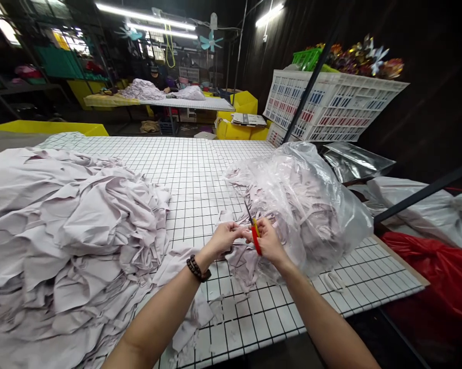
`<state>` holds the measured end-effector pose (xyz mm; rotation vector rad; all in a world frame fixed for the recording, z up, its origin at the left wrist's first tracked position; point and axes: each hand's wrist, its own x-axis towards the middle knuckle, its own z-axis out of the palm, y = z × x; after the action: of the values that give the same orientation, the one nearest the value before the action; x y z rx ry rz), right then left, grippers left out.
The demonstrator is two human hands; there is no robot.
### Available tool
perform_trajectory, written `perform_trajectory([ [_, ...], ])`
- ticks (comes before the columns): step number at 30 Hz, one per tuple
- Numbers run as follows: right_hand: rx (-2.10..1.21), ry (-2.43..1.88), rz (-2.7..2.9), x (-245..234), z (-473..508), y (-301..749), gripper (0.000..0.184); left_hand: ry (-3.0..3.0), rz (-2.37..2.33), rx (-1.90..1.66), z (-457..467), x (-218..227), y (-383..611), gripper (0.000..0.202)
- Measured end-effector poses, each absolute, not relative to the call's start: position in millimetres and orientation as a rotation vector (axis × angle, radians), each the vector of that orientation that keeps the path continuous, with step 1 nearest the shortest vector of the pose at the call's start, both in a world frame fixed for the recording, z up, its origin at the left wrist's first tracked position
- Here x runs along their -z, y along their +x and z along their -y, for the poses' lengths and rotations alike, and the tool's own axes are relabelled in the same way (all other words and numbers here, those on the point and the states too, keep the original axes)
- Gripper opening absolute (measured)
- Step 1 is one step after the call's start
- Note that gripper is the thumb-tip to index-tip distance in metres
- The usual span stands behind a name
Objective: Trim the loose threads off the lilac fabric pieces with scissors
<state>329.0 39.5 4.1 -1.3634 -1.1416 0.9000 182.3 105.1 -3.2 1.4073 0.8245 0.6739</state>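
Scissors with red and yellow handles (256,240) sit in my right hand (269,241), their dark blade pointing up and away. My left hand (223,239), with a beaded bracelet on its wrist, pinches a piece of pale pinkish fabric (243,261) close beside the scissors. Some of that fabric hangs below both hands onto the table. Just right of my hands is a clear plastic bag (311,200) full of similar fabric pieces. On the left lies a large heap of pale fabric (96,215).
The white table (192,179) has a black grid, with small scraps (231,307) near its front edge. Dark slanted metal bars and a white crate (330,107) stand at the right. Beside the table hangs a red bag (434,261). Another person (159,79) works at a far table.
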Motion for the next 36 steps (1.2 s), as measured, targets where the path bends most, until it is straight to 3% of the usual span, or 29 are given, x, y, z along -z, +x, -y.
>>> perform_trajectory([
  [5,-0.863,-1.366,1.089,-10.1,-53.6,314.3,0.043,1.604,-0.844,-0.676,-121.5,-1.3,109.1,0.039],
  [10,-0.752,-1.615,1.306,0.2,-57.2,306.9,0.031,1.913,-1.247,-0.662,-101.2,19.2,19.9,0.040],
  [15,-0.860,-1.739,1.609,30.5,-48.1,242.1,0.031,2.145,-1.353,-0.677,-68.8,46.2,24.5,0.050],
  [20,-0.772,-1.794,1.629,54.6,-46.2,205.0,0.030,2.024,-1.422,-0.747,-73.1,58.8,37.4,0.010],
  [22,-0.733,-1.829,1.623,55.8,-50.8,209.5,0.031,1.981,-1.406,-0.765,-76.6,57.9,28.4,0.006],
  [29,-0.620,-1.694,1.677,17.1,-82.3,210.8,0.022,1.708,-1.217,-0.804,-49.3,49.7,16.4,0.027],
  [32,-0.715,-1.483,1.818,-7.5,-84.6,188.6,0.020,1.427,-1.158,-0.875,-31.8,48.5,31.3,0.031],
  [36,-0.984,-1.189,2.110,-28.5,-64.8,165.4,0.022,1.406,-1.006,-0.677,-2.4,35.2,19.0,0.037],
])
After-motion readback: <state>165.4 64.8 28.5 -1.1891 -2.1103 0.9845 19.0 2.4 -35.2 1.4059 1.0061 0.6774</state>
